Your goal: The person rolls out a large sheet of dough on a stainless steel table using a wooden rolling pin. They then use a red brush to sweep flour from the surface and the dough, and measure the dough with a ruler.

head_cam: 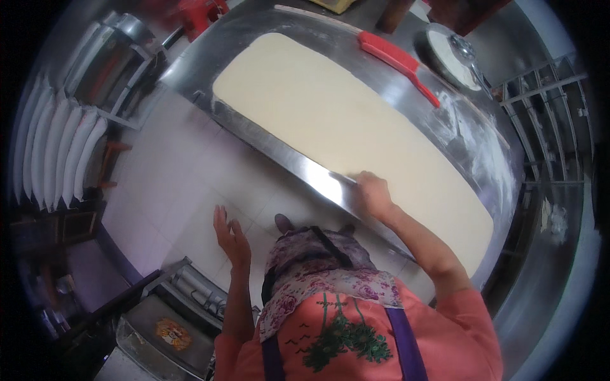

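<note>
A large, flat sheet of pale dough (343, 119) lies along the stainless steel worktable (281, 147). At the dough's near edge is my right hand (375, 193), its fingers curled; whether it grips a tool or the dough's edge cannot be told. My left hand (232, 235) hangs over the floor, away from the table, with its fingers apart and nothing in it. Beyond the dough lies a red bench brush (391, 52) with its handle towards the right. White flour (486, 147) is scattered over the table's right part.
A round pan holding white flour (452, 55) and a metal scoop (462, 46) stand at the back right. Stacked white sacks (59, 147) and a metal pot (112, 52) are at the left. Behind my left arm is a machine with rollers (195, 290). Racks (543, 105) line the right.
</note>
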Motion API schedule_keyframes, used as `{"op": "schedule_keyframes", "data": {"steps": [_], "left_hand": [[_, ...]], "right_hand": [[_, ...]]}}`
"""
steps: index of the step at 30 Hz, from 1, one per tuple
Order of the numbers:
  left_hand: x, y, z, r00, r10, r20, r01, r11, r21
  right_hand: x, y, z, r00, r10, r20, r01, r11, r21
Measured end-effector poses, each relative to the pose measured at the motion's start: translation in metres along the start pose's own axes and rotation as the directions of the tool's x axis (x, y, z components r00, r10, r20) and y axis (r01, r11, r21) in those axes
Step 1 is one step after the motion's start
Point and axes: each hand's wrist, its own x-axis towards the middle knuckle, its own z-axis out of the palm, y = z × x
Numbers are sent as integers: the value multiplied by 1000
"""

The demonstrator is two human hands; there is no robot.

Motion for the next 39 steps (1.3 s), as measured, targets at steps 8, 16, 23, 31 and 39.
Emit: {"op": "schedule_keyframes", "data": {"steps": [8, 16, 23, 31, 39], "left_hand": [[91, 2, 5, 994, 82, 72, -84, 996, 23], [157, 19, -1, 999, 42, -34, -43, 999, -8], [196, 15, 3, 996, -72, -43, 72, 997, -5], [292, -7, 29, 996, 64, 55, -60, 996, -71], [373, -31, 42, 919, 261, 297, -242, 965, -100]], "right_hand": [[107, -59, 3, 999, -32, 43, 33, 999, -18], [216, -114, 19, 995, -50, 81, 50, 999, 7], [287, -161, 34, 992, -123, -27, 124, 991, 42], [374, -209, 38, 996, -88, 14, 88, 996, 14], [443, -236, 33, 997, 7, 81, -20, 988, 155]]}}
